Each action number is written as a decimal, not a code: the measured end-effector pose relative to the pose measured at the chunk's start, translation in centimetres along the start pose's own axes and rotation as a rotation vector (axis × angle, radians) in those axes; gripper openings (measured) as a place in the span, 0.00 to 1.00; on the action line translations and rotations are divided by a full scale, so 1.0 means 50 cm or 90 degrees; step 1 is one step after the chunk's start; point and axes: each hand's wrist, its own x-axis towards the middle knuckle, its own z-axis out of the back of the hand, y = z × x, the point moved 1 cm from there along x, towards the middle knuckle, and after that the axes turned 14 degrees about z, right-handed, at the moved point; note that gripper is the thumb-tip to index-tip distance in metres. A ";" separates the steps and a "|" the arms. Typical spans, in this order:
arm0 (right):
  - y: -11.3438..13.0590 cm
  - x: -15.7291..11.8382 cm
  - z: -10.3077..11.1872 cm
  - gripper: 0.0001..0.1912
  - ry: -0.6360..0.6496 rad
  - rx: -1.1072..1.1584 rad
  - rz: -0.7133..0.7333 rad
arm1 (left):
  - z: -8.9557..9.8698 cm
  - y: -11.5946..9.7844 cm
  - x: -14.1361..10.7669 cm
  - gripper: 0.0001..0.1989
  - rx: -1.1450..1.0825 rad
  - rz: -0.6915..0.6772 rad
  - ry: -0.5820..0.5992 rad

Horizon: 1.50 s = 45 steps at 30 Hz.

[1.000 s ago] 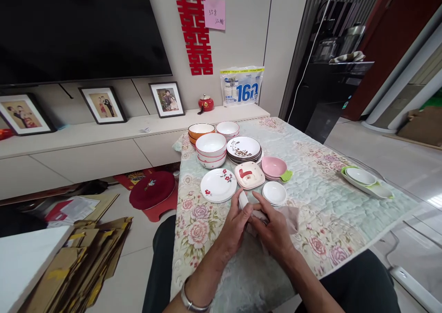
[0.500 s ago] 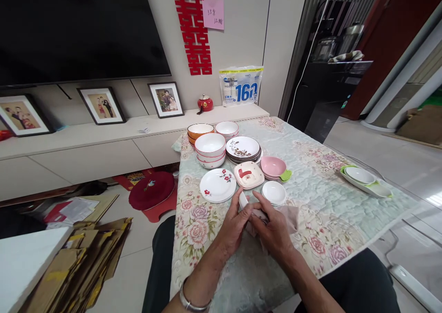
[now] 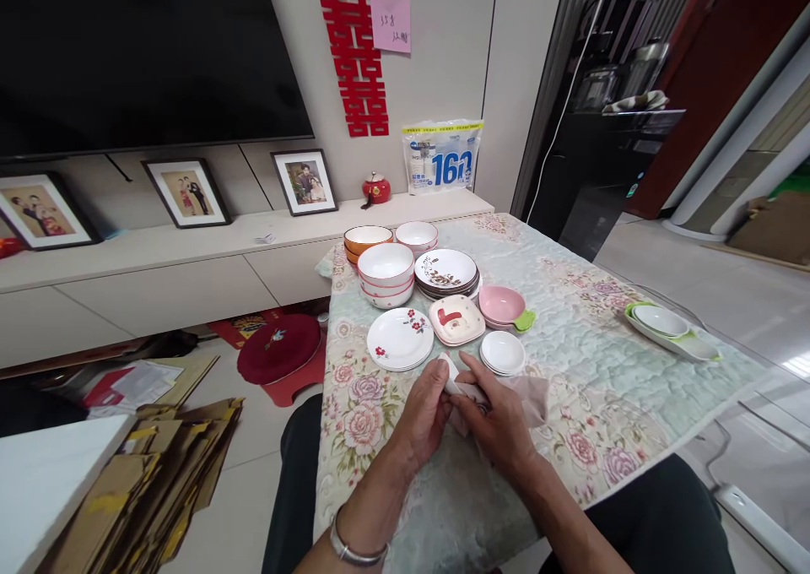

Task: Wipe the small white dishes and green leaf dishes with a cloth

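Close to the table's front edge, my left hand (image 3: 425,414) grips a small white dish (image 3: 450,373), tilted up on its edge and partly hidden by my fingers. My right hand (image 3: 499,418) is closed on a thin pinkish cloth (image 3: 531,398), pressing it against the dish; the cloth's end trails to the right. Just beyond my right fingers sits a stack of small white dishes (image 3: 503,352). White plates with red flowers (image 3: 398,339) lie ahead of my left hand. Behind stand a square patterned dish (image 3: 456,321) and pink bowls with a green handle (image 3: 502,304).
Farther back are stacked white bowls (image 3: 386,266), orange bowls (image 3: 367,236) and brown-rimmed plates (image 3: 446,268). A green-edged dish (image 3: 696,350) rests at the right on the floral tablecloth (image 3: 588,388). A red stool (image 3: 278,350) and flattened cardboard (image 3: 152,481) are at the left.
The dish has turned slightly between my hands. My left thumb has moved up toward its rim, and the right hand with the cloth has shifted a little across it.
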 end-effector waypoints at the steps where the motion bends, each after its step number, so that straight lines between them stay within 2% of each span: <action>1: -0.001 0.000 0.001 0.25 -0.011 -0.001 -0.009 | 0.002 0.002 0.001 0.21 0.006 -0.007 0.000; 3: -0.002 0.001 0.003 0.24 -0.027 -0.003 -0.019 | 0.004 0.006 0.002 0.33 0.015 -0.025 -0.007; 5: -0.002 0.001 0.004 0.23 -0.034 -0.007 -0.013 | 0.005 0.006 0.002 0.37 0.020 -0.039 -0.015; 8: 0.000 0.003 0.004 0.24 -0.037 -0.018 0.021 | -0.001 0.000 -0.001 0.28 0.019 -0.047 -0.011; 11: 0.002 0.003 0.004 0.26 -0.011 -0.008 0.048 | -0.008 -0.008 -0.005 0.17 0.028 -0.024 0.010; 13: 0.003 0.002 0.005 0.27 0.006 -0.002 0.052 | -0.009 -0.010 -0.007 0.13 0.030 -0.005 0.017; 18: 0.001 -0.002 0.006 0.28 0.033 -0.017 0.057 | -0.003 -0.007 -0.003 0.13 -0.039 -0.004 -0.005; 24: -0.002 -0.003 -0.001 0.26 0.067 -0.048 0.134 | -0.002 -0.007 0.002 0.15 -0.072 0.003 -0.042; 28: -0.010 0.002 0.006 0.22 0.118 -0.008 0.102 | 0.000 -0.010 0.001 0.17 -0.051 -0.007 -0.060; 33: -0.013 0.011 0.024 0.13 0.121 0.128 0.041 | 0.001 -0.011 -0.002 0.20 -0.033 0.020 -0.086; 35: -0.009 0.013 0.024 0.10 0.110 0.122 0.038 | 0.000 -0.011 -0.004 0.19 -0.009 0.037 -0.059; 39: 0.003 0.015 0.016 0.10 0.051 0.033 0.118 | -0.003 -0.006 -0.009 0.17 0.043 0.077 0.042; 42: 0.010 0.015 0.012 0.11 0.023 -0.057 0.159 | -0.004 -0.004 -0.013 0.16 0.067 0.082 0.077; 45: 0.014 0.015 0.013 0.10 -0.014 -0.153 0.155 | -0.010 -0.005 -0.016 0.14 0.087 0.058 0.097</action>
